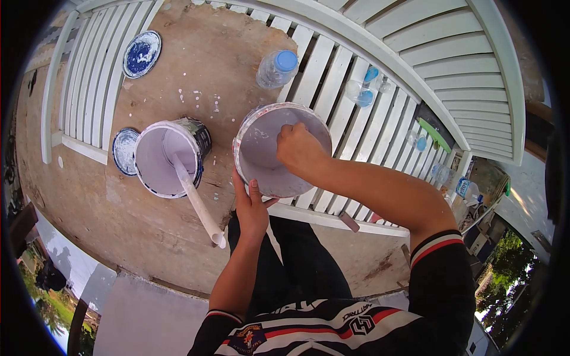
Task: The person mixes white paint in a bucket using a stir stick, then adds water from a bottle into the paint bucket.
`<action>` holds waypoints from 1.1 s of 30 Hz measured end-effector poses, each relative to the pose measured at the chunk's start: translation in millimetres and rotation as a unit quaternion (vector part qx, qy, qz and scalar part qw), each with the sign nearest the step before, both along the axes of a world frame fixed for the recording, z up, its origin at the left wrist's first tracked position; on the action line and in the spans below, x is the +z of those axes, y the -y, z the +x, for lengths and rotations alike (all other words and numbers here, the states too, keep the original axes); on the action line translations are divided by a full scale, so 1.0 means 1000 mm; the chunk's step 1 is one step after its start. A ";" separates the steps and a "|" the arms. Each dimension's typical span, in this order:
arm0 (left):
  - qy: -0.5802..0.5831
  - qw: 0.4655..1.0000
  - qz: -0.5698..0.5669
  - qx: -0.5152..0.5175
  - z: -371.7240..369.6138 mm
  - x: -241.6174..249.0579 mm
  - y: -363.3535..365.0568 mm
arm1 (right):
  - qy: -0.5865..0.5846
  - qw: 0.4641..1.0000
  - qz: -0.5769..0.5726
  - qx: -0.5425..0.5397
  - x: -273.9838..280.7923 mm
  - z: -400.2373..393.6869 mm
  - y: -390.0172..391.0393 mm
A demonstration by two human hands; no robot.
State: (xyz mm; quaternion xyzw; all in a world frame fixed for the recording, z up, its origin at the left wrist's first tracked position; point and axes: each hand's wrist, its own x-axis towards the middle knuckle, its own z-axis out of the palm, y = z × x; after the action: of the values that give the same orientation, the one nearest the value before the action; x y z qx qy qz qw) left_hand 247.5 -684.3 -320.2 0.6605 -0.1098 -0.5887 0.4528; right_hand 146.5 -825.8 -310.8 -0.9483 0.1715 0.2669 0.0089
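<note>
A paint bucket [240, 139] with a paint-smeared rim stands in front of me, coated inside with pale lilac-grey paint. My left hand [252, 212] steadies its near side, fingers against the outer wall. Over the bucket's opening, my right hand [300, 148] is closed with its knuckles up; whatever it may hold is hidden. Just left is a second paint bucket [155, 169] containing similar paint. A pale pipe-like stick [199, 207] leans out of that one over the near rim, its end open and hollow.
Two paint-stained lids [142, 54] [125, 152] lie on the worn board [178, 35]. A clear bottle with a blue cap [277, 69] stands beyond the buckets. Several plastic bottles [361, 89] rest on the white slatted bench [323, 68], with a green object [435, 135] farther right.
</note>
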 end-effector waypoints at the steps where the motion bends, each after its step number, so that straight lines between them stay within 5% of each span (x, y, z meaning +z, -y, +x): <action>1: -0.007 1.000 -0.004 0.014 -0.001 -0.002 -0.001 | -0.017 1.000 0.012 0.008 0.002 0.002 0.001; 7: -0.062 0.997 -0.017 0.043 0.000 -0.010 -0.005 | 0.032 0.977 0.177 -0.110 -0.016 -0.003 0.012; 16: -0.085 0.995 -0.023 0.037 0.003 -0.008 -0.004 | 0.101 0.924 0.236 -0.283 -0.032 -0.026 0.000; 25: -0.083 0.996 -0.016 0.034 0.004 -0.010 -0.006 | 0.281 0.798 0.192 -0.497 -0.045 -0.012 -0.025; 31: -0.056 0.998 -0.027 0.028 0.001 -0.009 -0.006 | 0.252 0.889 0.026 -0.381 -0.025 -0.020 -0.014; 33: -0.045 0.998 -0.031 0.028 0.000 -0.010 -0.006 | 0.149 0.927 0.043 -0.342 -0.011 -0.019 -0.012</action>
State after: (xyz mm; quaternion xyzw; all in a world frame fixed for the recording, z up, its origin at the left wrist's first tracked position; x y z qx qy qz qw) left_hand 247.7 -678.5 -330.0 0.6219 -0.0889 -0.6009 0.4943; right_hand 127.1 -813.6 -322.0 -0.8598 0.4700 0.1106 0.1661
